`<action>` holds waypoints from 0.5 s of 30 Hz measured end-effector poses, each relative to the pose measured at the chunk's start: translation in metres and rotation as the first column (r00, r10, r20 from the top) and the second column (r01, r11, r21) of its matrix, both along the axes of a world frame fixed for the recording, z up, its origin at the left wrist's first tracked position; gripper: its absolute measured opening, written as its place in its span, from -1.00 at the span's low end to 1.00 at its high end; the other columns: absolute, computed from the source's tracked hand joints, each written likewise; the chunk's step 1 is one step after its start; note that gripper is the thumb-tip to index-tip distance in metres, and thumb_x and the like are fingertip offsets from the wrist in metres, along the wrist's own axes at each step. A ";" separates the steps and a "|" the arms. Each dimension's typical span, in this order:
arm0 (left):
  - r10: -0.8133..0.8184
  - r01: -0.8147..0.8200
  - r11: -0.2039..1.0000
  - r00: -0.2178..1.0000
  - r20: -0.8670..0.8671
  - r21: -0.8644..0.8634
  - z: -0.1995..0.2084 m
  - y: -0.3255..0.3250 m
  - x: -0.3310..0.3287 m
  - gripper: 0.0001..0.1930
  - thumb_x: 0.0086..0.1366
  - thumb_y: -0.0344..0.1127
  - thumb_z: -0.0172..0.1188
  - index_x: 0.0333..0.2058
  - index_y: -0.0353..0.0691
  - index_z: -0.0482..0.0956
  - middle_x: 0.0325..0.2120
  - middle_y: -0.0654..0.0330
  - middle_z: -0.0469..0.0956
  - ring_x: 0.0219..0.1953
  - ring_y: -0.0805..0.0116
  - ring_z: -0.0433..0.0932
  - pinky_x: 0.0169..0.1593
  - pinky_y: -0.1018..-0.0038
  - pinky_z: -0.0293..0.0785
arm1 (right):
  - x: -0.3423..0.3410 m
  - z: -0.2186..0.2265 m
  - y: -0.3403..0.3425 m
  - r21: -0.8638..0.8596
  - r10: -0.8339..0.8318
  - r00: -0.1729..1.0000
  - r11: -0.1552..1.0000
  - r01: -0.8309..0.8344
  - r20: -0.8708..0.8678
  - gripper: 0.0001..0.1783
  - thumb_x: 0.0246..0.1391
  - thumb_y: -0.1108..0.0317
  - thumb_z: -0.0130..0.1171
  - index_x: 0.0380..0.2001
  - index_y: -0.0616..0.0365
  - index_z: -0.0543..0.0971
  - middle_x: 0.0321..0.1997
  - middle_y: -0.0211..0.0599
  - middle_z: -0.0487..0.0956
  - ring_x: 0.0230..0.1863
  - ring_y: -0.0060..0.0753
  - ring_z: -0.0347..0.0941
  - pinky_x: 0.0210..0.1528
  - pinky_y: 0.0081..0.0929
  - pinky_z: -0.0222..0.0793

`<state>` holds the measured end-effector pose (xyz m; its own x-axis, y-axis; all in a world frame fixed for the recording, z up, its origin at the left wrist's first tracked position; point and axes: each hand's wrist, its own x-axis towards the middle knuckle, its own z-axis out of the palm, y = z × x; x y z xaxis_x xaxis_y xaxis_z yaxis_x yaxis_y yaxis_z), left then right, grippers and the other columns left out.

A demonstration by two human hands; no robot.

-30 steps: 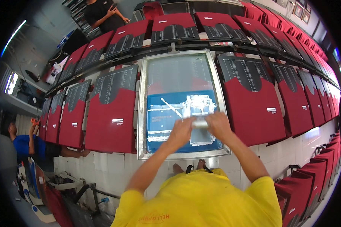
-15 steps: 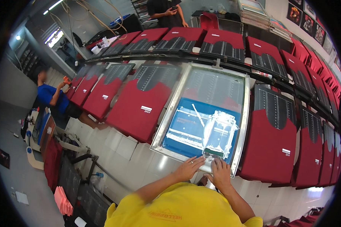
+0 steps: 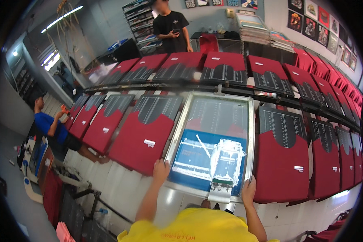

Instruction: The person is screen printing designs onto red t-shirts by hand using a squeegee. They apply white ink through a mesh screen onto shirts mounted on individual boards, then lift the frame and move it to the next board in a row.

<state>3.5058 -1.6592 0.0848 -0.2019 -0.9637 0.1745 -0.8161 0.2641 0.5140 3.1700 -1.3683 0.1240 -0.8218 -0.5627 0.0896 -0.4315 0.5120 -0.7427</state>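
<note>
A silkscreen printing frame [image 3: 250,133] with a metal rim and blue mesh lies over a dark platen before me. White ink [image 3: 229,150] is smeared across the right half of its mesh. My left hand [image 3: 161,171] is closed around the frame's left side near the front corner. On the opposite side, my right hand [image 3: 249,190] grips the rim at the front right. A squeegee [image 3: 220,192] with a pale, ink-stained handle rests untouched at the near end of the mesh, its handle overhanging the front rim.
Red fabric pieces [image 3: 284,169] with small white prints lie on dark platens in two rows. A person in blue [image 3: 51,123] stands far left holding an orange object. Behind the rows, a person in black [image 3: 171,30] holds a phone. Stacked frames [image 3: 254,34] stand at the back.
Both my hands have let go of the squeegee and moved apart to the frame's two sides. The squeegee now lies on the screen. The view has tilted upward.
</note>
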 end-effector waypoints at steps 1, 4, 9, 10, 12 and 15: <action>-0.011 0.016 0.996 0.999 -0.052 0.093 -0.015 -0.008 0.012 -0.66 0.37 -0.18 0.02 -0.14 -0.38 0.56 -0.25 -0.21 0.56 -0.17 -0.14 0.54 -0.08 0.05 0.43 | 0.000 -0.010 -0.006 0.025 -0.014 0.994 1.000 0.017 -0.111 -0.53 0.28 0.38 -0.10 0.17 0.46 0.31 0.13 0.27 0.42 0.18 0.19 0.34 0.25 -0.14 0.20; 0.030 0.057 0.941 0.968 -0.251 0.334 0.025 -0.001 -0.012 -0.64 0.39 -0.14 0.01 -0.29 -0.35 0.61 -0.43 -0.16 0.58 -0.34 -0.09 0.58 -0.21 0.07 0.45 | -0.005 -0.008 -0.004 -0.051 -0.089 0.994 0.994 0.092 0.067 -0.57 0.27 0.39 -0.10 0.16 0.38 0.34 0.08 0.23 0.47 0.11 0.19 0.41 0.17 -0.11 0.27; 0.108 -0.043 0.987 0.890 -0.443 0.154 0.066 0.024 -0.017 -0.52 0.41 -0.14 0.03 -0.53 -0.50 0.45 -0.72 0.02 0.35 -0.59 0.36 0.26 -0.46 0.25 0.23 | -0.009 -0.025 -0.011 -0.141 -0.085 0.986 0.984 0.105 0.142 -0.63 0.23 0.42 -0.08 0.08 0.29 0.44 -0.02 0.22 0.54 0.05 0.23 0.46 0.08 -0.10 0.34; 0.057 -0.008 0.993 0.904 -0.424 0.117 0.069 0.023 -0.013 -0.52 0.42 -0.14 0.03 -0.56 -0.48 0.41 -0.72 0.12 0.28 -0.58 0.40 0.20 -0.47 0.27 0.18 | -0.007 -0.021 -0.011 -0.136 -0.095 0.982 0.984 0.118 0.165 -0.63 0.23 0.43 -0.07 0.07 0.30 0.45 -0.05 0.24 0.55 0.03 0.24 0.47 0.07 -0.10 0.36; 0.039 0.039 0.988 0.873 -0.486 0.151 0.088 0.023 -0.020 -0.50 0.43 -0.13 0.03 -0.61 -0.42 0.34 -0.71 0.26 0.19 -0.56 0.45 0.13 -0.48 0.30 0.11 | -0.007 -0.020 -0.008 -0.221 -0.118 0.991 0.967 0.129 0.066 -0.63 0.21 0.44 -0.05 0.06 0.31 0.47 -0.10 0.27 0.57 -0.01 0.25 0.50 0.03 -0.11 0.40; 0.141 0.042 0.955 0.804 -0.577 0.292 0.107 0.032 -0.022 -0.51 0.45 -0.12 0.01 -0.62 -0.36 0.30 -0.67 0.34 0.16 -0.53 0.48 0.10 -0.45 0.35 0.07 | -0.004 0.007 -0.004 -0.231 -0.127 0.986 0.962 0.148 0.106 -0.65 0.19 0.47 -0.03 0.02 0.31 0.51 -0.11 0.24 0.58 -0.02 0.20 0.52 0.02 -0.17 0.42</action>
